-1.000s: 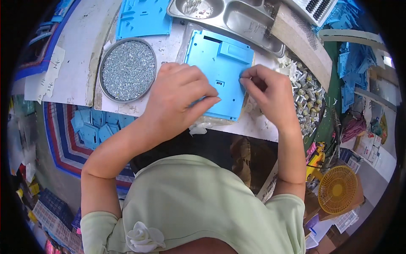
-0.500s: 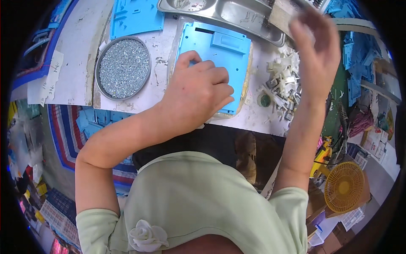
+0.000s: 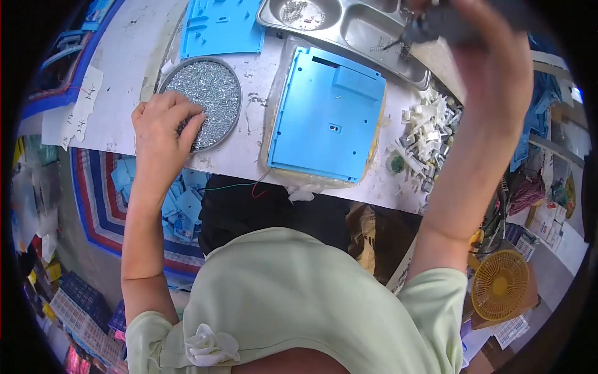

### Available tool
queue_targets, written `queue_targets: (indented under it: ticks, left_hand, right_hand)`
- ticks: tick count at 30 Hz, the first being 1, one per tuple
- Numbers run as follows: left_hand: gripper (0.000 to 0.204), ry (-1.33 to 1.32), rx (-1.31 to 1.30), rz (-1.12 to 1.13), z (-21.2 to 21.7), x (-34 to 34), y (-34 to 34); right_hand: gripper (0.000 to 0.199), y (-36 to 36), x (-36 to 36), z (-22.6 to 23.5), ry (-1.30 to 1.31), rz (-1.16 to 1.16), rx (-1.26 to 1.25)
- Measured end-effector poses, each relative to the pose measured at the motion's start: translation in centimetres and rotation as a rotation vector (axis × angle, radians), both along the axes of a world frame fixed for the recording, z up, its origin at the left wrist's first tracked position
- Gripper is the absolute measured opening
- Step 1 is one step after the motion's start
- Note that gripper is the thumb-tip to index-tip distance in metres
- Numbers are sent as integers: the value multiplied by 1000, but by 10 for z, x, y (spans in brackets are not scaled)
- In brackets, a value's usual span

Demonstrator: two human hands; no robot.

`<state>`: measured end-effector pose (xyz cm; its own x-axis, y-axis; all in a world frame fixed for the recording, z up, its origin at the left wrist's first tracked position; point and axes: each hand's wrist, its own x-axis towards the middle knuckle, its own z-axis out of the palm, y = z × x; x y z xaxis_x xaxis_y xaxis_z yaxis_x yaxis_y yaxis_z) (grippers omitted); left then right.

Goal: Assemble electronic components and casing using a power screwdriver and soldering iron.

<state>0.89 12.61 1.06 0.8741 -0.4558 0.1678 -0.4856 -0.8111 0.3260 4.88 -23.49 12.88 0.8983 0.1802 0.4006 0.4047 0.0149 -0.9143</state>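
My left hand [image 3: 163, 123] reaches over the near-left rim of a round grey dish [image 3: 239, 103] full of small silver screws [image 3: 205, 87]. Its fingers are curled and pinched together at the screws; what they hold is hidden. In my right hand [image 3: 495, 68], raised at the upper right and blurred, is a dark electric screwdriver [image 3: 436, 25], its thin bit pointing left over a metal tray. A light blue plastic casing [image 3: 317, 134] lies flat on a wrapped pad between my hands. A loose screw [image 3: 338, 97] rests on its upper part, and a small slot shows near its middle.
Beyond the casing stands the compartmented metal tray [image 3: 333, 28] with small springs in it. Another blue panel [image 3: 221, 28] lies behind the dish. White plastic parts [image 3: 430, 131] are heaped right of the casing. A yellow fan [image 3: 499, 285] stands at lower right; a striped bag [image 3: 99, 212] hangs left.
My left hand has left the blue casing and moved left to the dish of screws. My right hand, empty-looking before, now grips the screwdriver. The view has shifted slightly.
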Motion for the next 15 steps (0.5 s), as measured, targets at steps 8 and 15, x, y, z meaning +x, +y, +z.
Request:
queue_targets:
  ticks: [8,15]
  left_hand:
    - [7,-102,-80,-11,-15,12,0]
    - [5,-143,-116,23,-10,15,-3]
  right_hand:
    - [41,41,-52,-75,-121,-179,269]
    - [42,46,-40,-76,-179,-78,204]
